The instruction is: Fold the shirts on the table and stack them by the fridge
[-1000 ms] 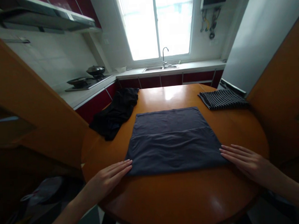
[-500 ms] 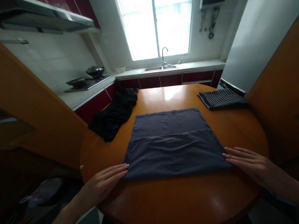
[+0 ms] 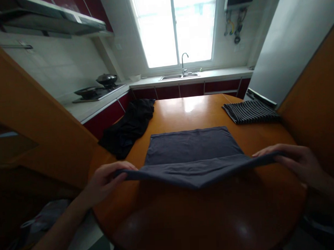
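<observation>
A folded dark grey garment point(image 3: 191, 146) lies on the wooden table in front of me, its far part flat. Its near edge is lifted off the tabletop and sags in the middle. At the near left corner, my left hand point(image 3: 110, 179) is closed on the fabric, thumb below and fingers on top. The near right corner is pinched in my right hand point(image 3: 298, 162), raised a little higher. Which kind of garment it is I cannot tell from the fold.
Black clothing point(image 3: 129, 124) lies crumpled at the table's left edge. A folded black-and-white striped cloth point(image 3: 251, 111) rests at the back right. The round table point(image 3: 193, 219) stands between wooden panels. Behind it are a counter point(image 3: 151, 80) with a sink and a stove point(image 3: 99, 93) with pans.
Both hands, earlier lying flat at the garment's near corners, have closed on them and raised the near edge. The garment has shifted slightly, its front part now lifted and sagging.
</observation>
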`<state>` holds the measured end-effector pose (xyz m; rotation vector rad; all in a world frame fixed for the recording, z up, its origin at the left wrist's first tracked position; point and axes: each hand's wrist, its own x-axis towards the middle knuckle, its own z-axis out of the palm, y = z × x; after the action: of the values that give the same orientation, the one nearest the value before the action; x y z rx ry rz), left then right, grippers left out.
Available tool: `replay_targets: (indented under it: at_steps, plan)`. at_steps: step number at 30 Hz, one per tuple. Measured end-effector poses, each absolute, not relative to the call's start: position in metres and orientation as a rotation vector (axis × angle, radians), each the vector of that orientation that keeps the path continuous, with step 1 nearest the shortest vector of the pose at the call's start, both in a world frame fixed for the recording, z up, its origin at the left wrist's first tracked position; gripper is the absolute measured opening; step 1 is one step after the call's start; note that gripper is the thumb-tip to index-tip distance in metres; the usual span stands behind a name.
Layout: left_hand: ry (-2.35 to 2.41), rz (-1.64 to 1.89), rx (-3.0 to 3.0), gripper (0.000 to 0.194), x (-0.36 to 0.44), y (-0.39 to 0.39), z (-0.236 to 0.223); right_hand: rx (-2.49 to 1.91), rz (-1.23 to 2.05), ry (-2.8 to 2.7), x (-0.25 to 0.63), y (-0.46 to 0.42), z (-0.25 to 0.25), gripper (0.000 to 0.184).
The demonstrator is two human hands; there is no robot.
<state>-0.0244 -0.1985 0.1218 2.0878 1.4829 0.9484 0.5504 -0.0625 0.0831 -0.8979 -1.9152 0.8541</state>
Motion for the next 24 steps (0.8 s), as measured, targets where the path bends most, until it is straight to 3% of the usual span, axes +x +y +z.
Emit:
replay_targets:
  at_steps: [8,13,16,24]
  plan:
    - [1.703,1.283,1.581,0.037,-0.027,-0.090,0.126,-0.957,1.037,-1.384,0.497,0.012,0.108,0.013]
    - [1.751,1.108,1.330,0.050,-0.030,-0.015,0.093,-1.268,1.218,-1.233,0.461,0.075,0.090,0.007]
    - [1.879,0.972,1.350,0.047,-0.030,0.019,0.073,-1.519,1.204,-1.215,0.444,0.109,0.067,0.006]
    - [1.940,0.988,1.454,0.049,-0.042,0.031,0.051,-1.636,1.016,-1.241,0.445,0.127,0.039,0.009]
